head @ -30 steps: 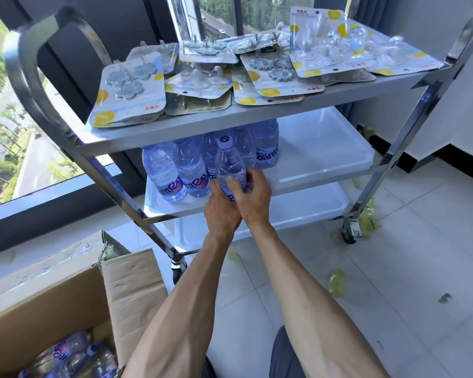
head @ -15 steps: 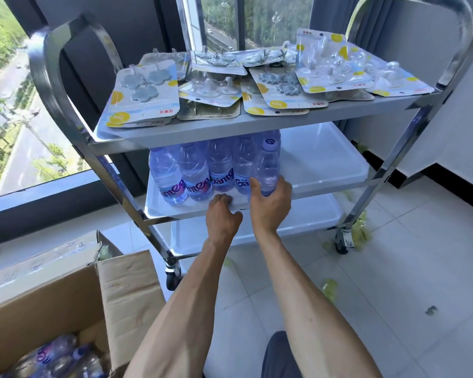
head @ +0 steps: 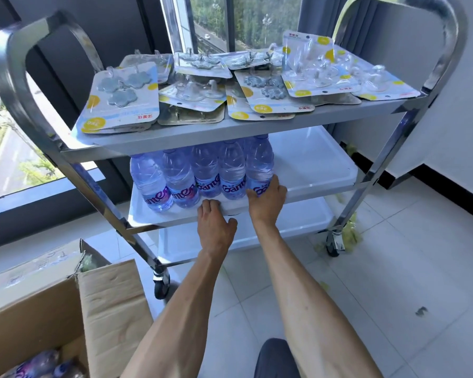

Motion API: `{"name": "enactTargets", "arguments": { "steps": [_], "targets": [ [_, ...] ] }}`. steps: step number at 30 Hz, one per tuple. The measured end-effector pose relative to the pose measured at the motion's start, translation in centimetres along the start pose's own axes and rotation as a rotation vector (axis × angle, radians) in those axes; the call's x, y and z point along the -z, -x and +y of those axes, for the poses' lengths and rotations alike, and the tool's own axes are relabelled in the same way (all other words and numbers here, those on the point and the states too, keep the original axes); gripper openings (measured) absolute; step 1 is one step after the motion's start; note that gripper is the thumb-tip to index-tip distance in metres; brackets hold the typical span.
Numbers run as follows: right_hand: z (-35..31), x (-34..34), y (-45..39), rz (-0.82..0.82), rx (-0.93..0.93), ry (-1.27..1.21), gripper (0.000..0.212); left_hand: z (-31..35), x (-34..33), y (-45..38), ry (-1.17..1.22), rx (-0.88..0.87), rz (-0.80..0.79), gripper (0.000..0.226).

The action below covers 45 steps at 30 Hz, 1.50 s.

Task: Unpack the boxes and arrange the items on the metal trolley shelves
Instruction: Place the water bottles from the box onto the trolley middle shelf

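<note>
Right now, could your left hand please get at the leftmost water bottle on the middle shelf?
Probably yes. The left hand rests on the middle shelf edge, and the leftmost water bottle stands in the front row with nothing before it.

There is one view, from a wide-angle camera on the person's head. It looks forward and down along both bare forearms to the metal trolley [head: 257, 137], which stands close in front and fills the upper picture. It sees the top shelf from above and the middle shelf at a slant. A cardboard box [head: 66, 304] sits at the lower left edge, tiled floor [head: 393, 268] at right.
</note>
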State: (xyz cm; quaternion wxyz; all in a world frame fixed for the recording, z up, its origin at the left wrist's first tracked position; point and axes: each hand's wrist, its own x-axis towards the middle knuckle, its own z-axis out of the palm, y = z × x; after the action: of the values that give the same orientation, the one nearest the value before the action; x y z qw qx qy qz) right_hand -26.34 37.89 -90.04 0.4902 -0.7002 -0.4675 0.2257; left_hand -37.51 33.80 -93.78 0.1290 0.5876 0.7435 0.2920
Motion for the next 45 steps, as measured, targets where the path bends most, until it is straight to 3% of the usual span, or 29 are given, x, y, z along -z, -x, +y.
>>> {"name": "enactTargets", "arguments": {
  "steps": [7,21,24,27,31,36,39,45],
  "targets": [
    [-0.1,-1.0,-1.3,0.034,-0.007,0.024,0.050,0.1,-0.2,0.2,-0.035,-0.022,0.034,0.050],
    [1.0,-1.8,-3.2,-0.171,-0.043,0.119,0.087,0.5,-0.4,0.5,0.009,0.000,0.065,0.048],
    [1.5,-1.8,-0.6,-0.097,-0.079,0.099,0.085,0.0,0.4,0.2,0.111,0.010,0.029,0.038],
    [1.8,-1.9,3.3,-0.047,0.003,0.151,0.079,-1.2,2.8,0.8,0.239,0.001,0.045,0.030],
    [1.9,-2.6,8.1,-0.044,0.035,0.181,0.063,-3.6,5.2,3.1,0.221,0.130,0.243,0.026],
    [0.8,-4.7,13.6,-0.128,0.035,0.114,0.039,-8.5,7.4,5.2,0.237,0.191,0.249,0.029],
    [-0.3,-6.9,16.7,-0.159,0.100,0.113,0.030,-11.8,10.7,5.6,0.280,0.290,0.355,0.027],
    [-3.9,-14.4,24.3,-0.289,0.266,0.028,0.024,-24.5,18.3,8.2,0.235,0.501,0.510,0.021]
  ]
}}
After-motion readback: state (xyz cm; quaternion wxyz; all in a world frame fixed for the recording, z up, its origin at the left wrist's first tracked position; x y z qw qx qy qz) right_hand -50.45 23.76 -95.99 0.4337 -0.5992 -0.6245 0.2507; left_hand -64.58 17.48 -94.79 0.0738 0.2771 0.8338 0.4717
